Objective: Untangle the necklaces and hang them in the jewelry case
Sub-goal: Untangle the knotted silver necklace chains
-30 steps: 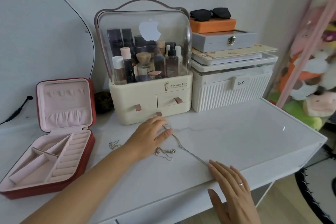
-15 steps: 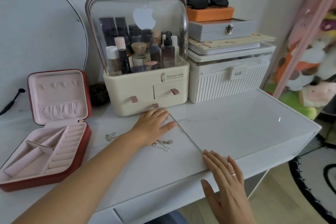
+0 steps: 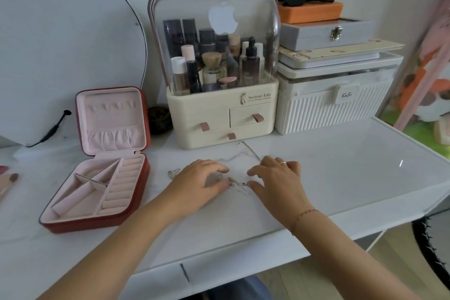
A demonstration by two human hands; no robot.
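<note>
Here, a big white table (image 3: 341, 165) is filling the lower part of the frame. A cream makeup box (image 3: 219, 114) is standing at the top middle. The red jewelry case (image 3: 97, 178) is lying open at the left. In the middle, the left hand (image 3: 202, 182) is resting flat, fingers stretched out and touching the tangled necklaces (image 3: 237, 184). The right hand (image 3: 275, 178) is arching just beside them; I cannot tell if its bent fingers are pinching a chain.

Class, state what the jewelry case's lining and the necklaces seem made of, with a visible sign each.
Jewelry case lining: likely soft pink fabric, matte, gathered in pocket folds. Necklaces: probably fine metal chain, silvery glints; blur hides detail.
</note>
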